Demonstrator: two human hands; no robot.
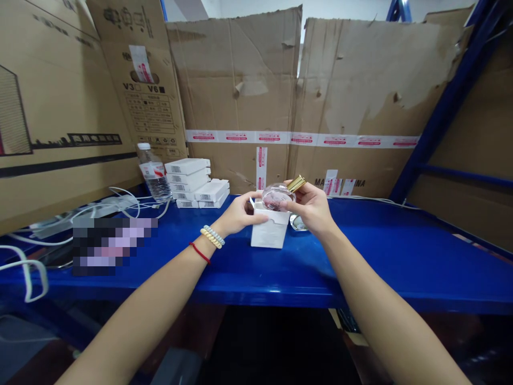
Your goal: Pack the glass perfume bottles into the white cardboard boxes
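Steadying the white box [267, 232] with my left hand [237, 215], I have it upright on the blue table [360, 240], near the middle of the frame. Its top faces up, and a flap stands at its left edge; how much lies inside is hidden from me. The glass bottle [276, 198] is right at the top of that box, overlapping its rim; I cannot tell whether its lower part is already inside. Its rounded, clear body shows pink within.

The bottle leans: its long axis runs from the lower left up to the upper right, with the gold cap [297, 184] pointing to the upper right of the frame.

My right hand [315, 208] pinches the bottle, thumb across the front of the glass and fingers up by the cap. My left thumb lies along the front of the box's rim, the fingers reaching round its far left side, so that grip is closed on the box. Both forearms come in from the lower corners and converge.

Just behind the box, to its right, sits a shiny round object [298, 223], partly covered. Toward the left of the frame, a plastic water bottle [154, 174] stands beside stacked white cartons [192, 184].
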